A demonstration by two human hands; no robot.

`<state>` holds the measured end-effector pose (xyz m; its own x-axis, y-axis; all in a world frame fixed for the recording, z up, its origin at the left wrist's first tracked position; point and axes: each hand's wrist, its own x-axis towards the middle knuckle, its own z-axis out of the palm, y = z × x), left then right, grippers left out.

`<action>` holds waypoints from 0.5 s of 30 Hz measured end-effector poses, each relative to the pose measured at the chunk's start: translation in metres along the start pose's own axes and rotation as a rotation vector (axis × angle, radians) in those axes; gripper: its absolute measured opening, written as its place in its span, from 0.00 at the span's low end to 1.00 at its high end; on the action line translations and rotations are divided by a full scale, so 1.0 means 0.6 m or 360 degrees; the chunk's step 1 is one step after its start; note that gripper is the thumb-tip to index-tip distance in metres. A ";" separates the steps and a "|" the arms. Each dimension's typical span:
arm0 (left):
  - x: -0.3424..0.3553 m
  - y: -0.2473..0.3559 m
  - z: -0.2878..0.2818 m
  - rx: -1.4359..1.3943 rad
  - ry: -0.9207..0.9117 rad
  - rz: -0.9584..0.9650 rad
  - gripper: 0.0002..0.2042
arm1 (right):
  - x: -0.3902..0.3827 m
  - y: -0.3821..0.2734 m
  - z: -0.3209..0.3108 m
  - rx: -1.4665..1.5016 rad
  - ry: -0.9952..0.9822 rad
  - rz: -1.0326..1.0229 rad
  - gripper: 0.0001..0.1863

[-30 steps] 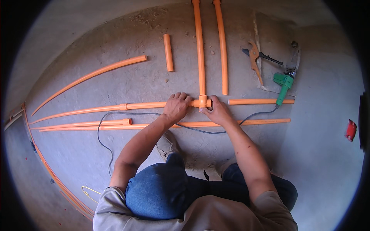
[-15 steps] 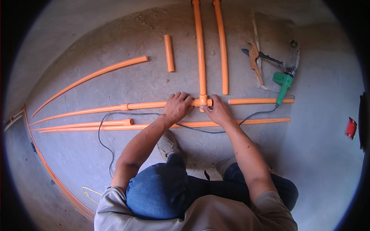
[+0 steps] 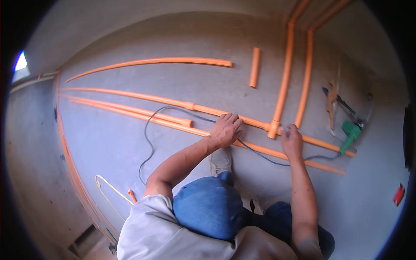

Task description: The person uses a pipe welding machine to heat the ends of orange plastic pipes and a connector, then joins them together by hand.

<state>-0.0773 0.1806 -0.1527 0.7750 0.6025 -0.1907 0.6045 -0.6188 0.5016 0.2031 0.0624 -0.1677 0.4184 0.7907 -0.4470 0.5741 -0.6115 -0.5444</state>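
Note:
My left hand [image 3: 226, 129] has its fingers bent over the long orange pipe [image 3: 208, 111], left of an orange tee fitting [image 3: 273, 128]. The tee joins that pipe to another orange pipe [image 3: 284, 80] running away toward the far wall. Just right of the tee, my right hand [image 3: 292, 141] is closed around the left end of a shorter orange pipe [image 3: 327, 143]. A pale tip shows at its fingers beside the tee. Motion blurs this hand, and its palm side is hidden.
A green heating tool [image 3: 351, 131] lies at right, its dark cord [image 3: 149, 130] looping under my arms. Beyond it is an orange-handled pipe cutter [image 3: 332, 104]. Loose orange pipes [image 3: 186, 60] and a short piece [image 3: 255, 67] lie on the concrete floor. A red object [image 3: 399, 195] sits far right.
My view has turned and shifted left, so everything appears farther right and tilted. My right hand has left the tee and moved right onto the shorter pipe. My left hand stays by the long pipe.

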 end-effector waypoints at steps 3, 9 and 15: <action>-0.080 -0.078 -0.057 0.0156 0.0240 -0.0421 0.15 | 0.001 -0.026 0.005 0.0151 0.0069 -0.0273 0.14; -0.144 -0.202 -0.111 0.0485 0.0347 -0.0722 0.17 | -0.014 -0.074 0.010 0.0090 -0.0081 -0.0450 0.10; -0.130 -0.212 -0.115 0.0728 0.0199 -0.0801 0.10 | -0.030 -0.122 0.003 -0.0016 -0.0247 -0.0477 0.08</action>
<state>-0.2274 0.2470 -0.1430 0.3691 0.9088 -0.1946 0.9234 -0.3823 -0.0342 0.1524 0.0931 -0.1210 0.1183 0.9210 -0.3711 0.6625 -0.3515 -0.6615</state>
